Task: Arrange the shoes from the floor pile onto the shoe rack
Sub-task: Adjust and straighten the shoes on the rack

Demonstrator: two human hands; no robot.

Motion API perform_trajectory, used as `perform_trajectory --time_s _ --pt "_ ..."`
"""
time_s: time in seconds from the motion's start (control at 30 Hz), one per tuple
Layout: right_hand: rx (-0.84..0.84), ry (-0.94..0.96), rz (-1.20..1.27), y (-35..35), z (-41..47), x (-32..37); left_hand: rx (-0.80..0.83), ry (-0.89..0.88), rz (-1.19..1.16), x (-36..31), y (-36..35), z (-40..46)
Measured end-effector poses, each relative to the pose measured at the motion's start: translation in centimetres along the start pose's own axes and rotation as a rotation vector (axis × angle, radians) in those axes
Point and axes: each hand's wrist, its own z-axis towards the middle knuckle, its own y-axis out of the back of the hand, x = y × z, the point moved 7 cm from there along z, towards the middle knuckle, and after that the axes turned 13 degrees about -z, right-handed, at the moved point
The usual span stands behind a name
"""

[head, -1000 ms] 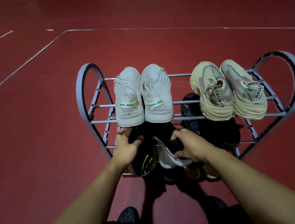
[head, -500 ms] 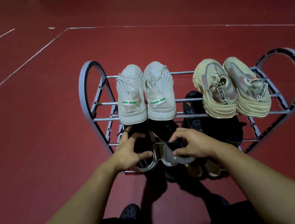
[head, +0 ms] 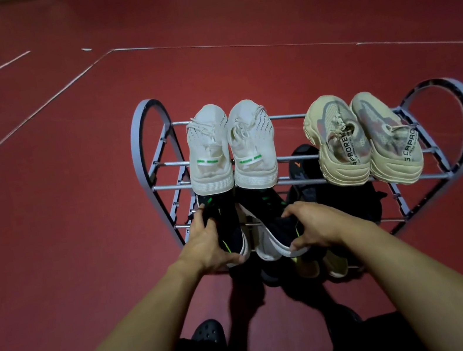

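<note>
Blk shoes point(head: 230, 231) on lower rack point(head: 155, 170), heels w/in fingers point(head: 200, 215), both hands.

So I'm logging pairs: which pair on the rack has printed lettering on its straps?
The beige pair at the top rail's right end: dark lettering runs along each strap. The white pair beside it shows only small green marks.

head camera, looking forward and down, close over shoe rack point(head: 154, 145)
</note>
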Motion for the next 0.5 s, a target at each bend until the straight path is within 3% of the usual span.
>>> perform_trajectory --time_s 0.1,0.3,0.5 --pt "-0.006 -0.023 -0.018 0.2 -0.2 -0.3 0.028 -0.03 0.031 -0.1 -0.1 -0.1" --pt "-0.031 0.132 0.143 0.6 -0.7 0.9 0.042 -0.093 -0.011 -0.9 0.0 -0.5" --pt "-0.007 0.085 0.173 -0.1 -0.9 0.8 0.03 0.08 0.064 0.0 -0.4 -0.7"
